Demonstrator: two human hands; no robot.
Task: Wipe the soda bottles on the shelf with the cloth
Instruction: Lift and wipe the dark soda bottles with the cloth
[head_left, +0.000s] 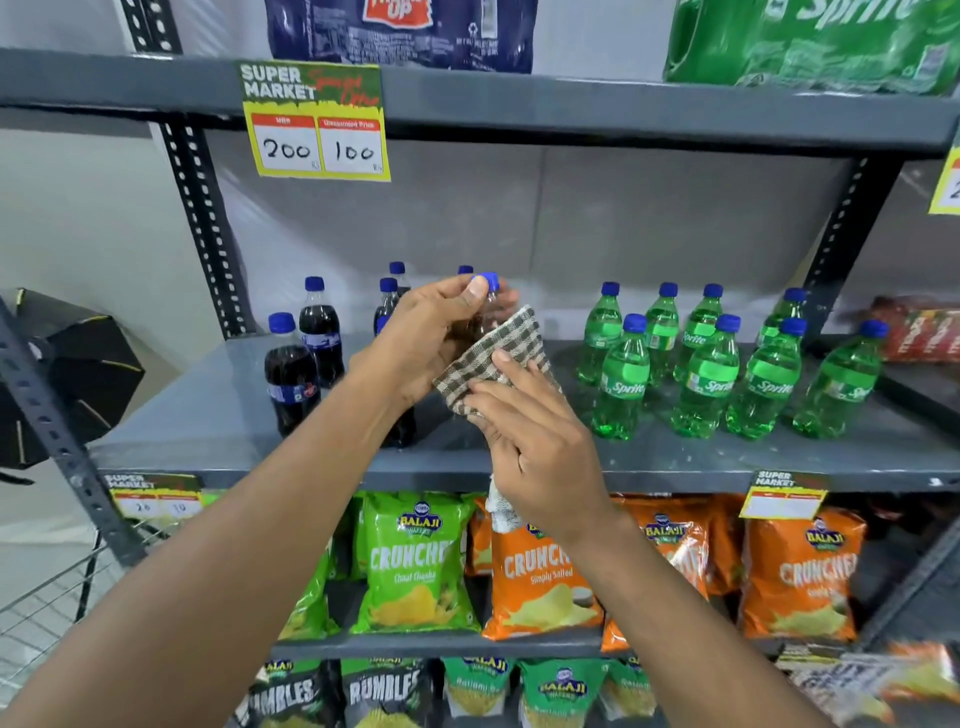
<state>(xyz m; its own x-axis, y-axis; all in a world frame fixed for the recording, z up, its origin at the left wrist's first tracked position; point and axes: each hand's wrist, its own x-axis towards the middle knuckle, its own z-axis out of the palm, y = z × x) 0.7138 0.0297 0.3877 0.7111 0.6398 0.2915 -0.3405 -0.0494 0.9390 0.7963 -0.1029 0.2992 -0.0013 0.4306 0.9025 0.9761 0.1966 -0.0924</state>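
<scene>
From the head camera — the only view — your left hand (431, 338) is clasped around a dark cola bottle with a blue screw cap (487, 291), fingers curled about its neck and shoulder and the thumb lying just under the cap. You have it lifted clear of the grey metal shelf (208, 415), probably so the cloth can reach all the way round it.

Your right hand (540, 441) presses a brown-and-cream checked cloth (498, 353) against the bottle's body, fingers spread flat over the fabric and gripping it, while a loose tail of the cloth hangs below the palm at 6 o'clock. The flat spread looks meant to cover as much plastic as possible per stroke.

At 9 o'clock of the held bottle stand the other dark cola bottles (291, 374), upright and close together; one sits partly hidden behind your left wrist. At 3 o'clock the green plastic Sprite bottles with blue caps (706, 379) stand in a loose cluster, well apart from your hands — judging by the layout, they are yet to be wiped.
</scene>
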